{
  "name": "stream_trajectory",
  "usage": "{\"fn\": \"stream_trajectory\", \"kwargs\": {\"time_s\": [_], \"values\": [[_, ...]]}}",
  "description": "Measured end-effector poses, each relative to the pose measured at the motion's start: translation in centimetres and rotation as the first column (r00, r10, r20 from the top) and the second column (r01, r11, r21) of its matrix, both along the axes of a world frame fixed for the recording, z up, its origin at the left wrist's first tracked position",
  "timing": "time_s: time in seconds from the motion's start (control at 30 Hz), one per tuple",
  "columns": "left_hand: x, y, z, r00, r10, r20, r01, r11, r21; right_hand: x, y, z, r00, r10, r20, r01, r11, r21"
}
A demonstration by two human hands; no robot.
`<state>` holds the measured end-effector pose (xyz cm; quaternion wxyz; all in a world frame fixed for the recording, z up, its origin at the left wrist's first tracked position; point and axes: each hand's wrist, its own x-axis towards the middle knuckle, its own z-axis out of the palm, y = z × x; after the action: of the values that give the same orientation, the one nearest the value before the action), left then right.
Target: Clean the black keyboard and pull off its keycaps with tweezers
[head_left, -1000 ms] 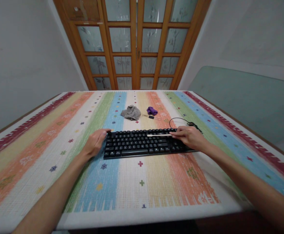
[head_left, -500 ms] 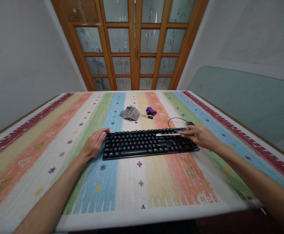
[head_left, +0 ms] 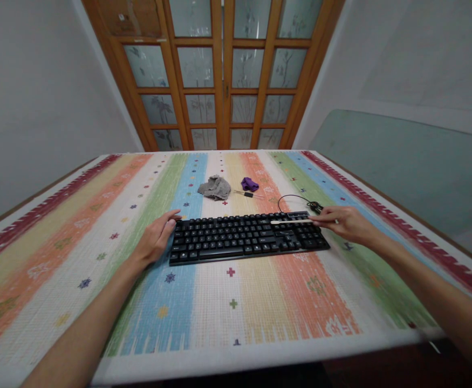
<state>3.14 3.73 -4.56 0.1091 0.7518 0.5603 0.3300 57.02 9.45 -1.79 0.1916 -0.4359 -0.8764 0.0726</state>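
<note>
A black keyboard [head_left: 223,237] lies on the striped tablecloth, its long side facing me. My left hand [head_left: 157,235] grips its left end, with the thumb and fingers at the upper left corner. Between the fingers of my right hand [head_left: 343,222] is a slim white toothbrush [head_left: 292,221], held nearly level. Its head is over the upper keys, left of the number pad; the bristles are too small to make out. Behind the keyboard's right end lies its coiled black cable [head_left: 314,206], close to my right hand.
Beyond the keyboard lie a crumpled grey cloth [head_left: 214,188], a purple cloth [head_left: 250,184] and a small thin tool with a black middle [head_left: 248,194]. The striped tablecloth [head_left: 215,307] covers the table. Wooden glass-paned doors [head_left: 227,91] stand behind it.
My right hand has moved to the right with the toothbrush, whose head has shifted right across the upper keys. My left hand stays at the keyboard's left end.
</note>
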Motion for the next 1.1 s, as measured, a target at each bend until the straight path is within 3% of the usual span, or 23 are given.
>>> {"fn": "stream_trajectory", "kwargs": {"time_s": [0.2,0.57,0.83,1.1], "values": [[0.0,0.0,-0.1,1.000,0.006,-0.014,-0.006,1.000,-0.002,2.0,0.4,-0.7,1.000,-0.031,-0.002,0.031,0.999,0.008],[0.0,0.2,-0.2,1.000,0.007,-0.011,-0.007,1.000,0.000,5.4,0.3,0.3,0.997,-0.080,0.016,0.081,0.995,-0.063],[-0.1,0.2,-0.3,1.000,0.008,-0.023,-0.008,1.000,0.012,7.3,0.4,0.0,0.991,-0.124,-0.050,0.120,0.989,-0.085],[-0.2,0.2,-0.4,1.000,0.006,-0.021,-0.006,1.000,0.021,8.7,0.1,-0.2,0.956,-0.285,-0.074,0.277,0.955,-0.106]]}}
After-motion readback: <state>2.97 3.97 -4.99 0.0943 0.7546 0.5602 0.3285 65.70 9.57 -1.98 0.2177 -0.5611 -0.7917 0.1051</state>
